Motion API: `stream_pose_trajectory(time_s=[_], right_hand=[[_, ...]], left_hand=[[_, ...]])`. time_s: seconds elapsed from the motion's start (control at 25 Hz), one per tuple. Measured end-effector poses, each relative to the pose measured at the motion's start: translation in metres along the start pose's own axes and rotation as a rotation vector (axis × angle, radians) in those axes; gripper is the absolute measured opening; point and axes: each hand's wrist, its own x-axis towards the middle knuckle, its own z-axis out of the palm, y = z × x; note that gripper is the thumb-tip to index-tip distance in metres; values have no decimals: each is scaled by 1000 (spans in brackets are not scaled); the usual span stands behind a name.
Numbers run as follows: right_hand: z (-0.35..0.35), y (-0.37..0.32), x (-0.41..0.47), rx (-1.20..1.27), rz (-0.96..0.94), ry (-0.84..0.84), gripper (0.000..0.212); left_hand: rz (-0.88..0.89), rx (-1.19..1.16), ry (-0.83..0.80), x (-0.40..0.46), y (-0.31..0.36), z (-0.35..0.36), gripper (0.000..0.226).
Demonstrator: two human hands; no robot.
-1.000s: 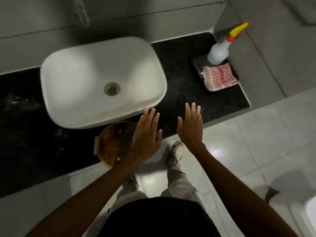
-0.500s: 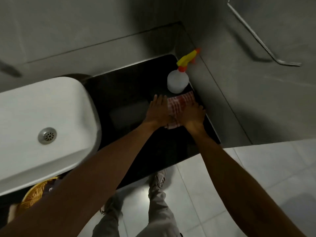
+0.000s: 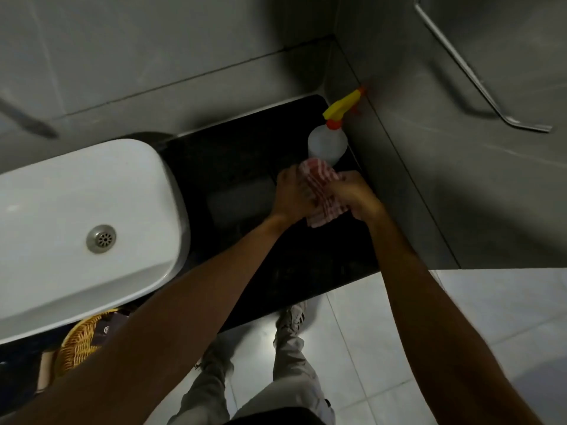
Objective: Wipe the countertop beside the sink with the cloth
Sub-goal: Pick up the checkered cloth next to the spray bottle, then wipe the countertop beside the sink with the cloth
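A red-and-white checked cloth (image 3: 322, 191) is bunched between both my hands over the black countertop (image 3: 233, 167), to the right of the white sink (image 3: 61, 216). My left hand (image 3: 291, 194) grips the cloth's left side with fingers curled. My right hand (image 3: 356, 194) grips its right side. A corner of the cloth hangs down below my hands. Whether the cloth touches the counter I cannot tell.
A white spray bottle (image 3: 326, 144) with a yellow and orange trigger stands just behind the cloth, near the grey side wall. A wicker basket (image 3: 79, 342) sits below the sink's front edge. A metal towel rail (image 3: 478, 84) is on the right wall.
My hands moved from near the sink's front to the cloth at the counter's right end. They lay flat on it half a second ago; now they have gathered and gripped it.
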Motion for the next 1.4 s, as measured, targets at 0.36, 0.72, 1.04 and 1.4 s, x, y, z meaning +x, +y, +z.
stream_pose_trajectory(time_s=[0.36, 0.72, 1.04, 1.4], right_hand=[[114, -89, -115, 728, -15, -479, 47], [437, -96, -250, 854, 95, -779, 30], [672, -41, -368, 596, 286, -318, 34], [778, 44, -369, -599, -112, -8, 93]], left_hand=[[-228, -1253, -8, -141, -58, -166, 29], [-224, -1082, 268, -371, -294, -362, 32], [-534, -712, 574, -476, -522, -440, 21], [-259, 595, 418, -431, -626, -458, 58]])
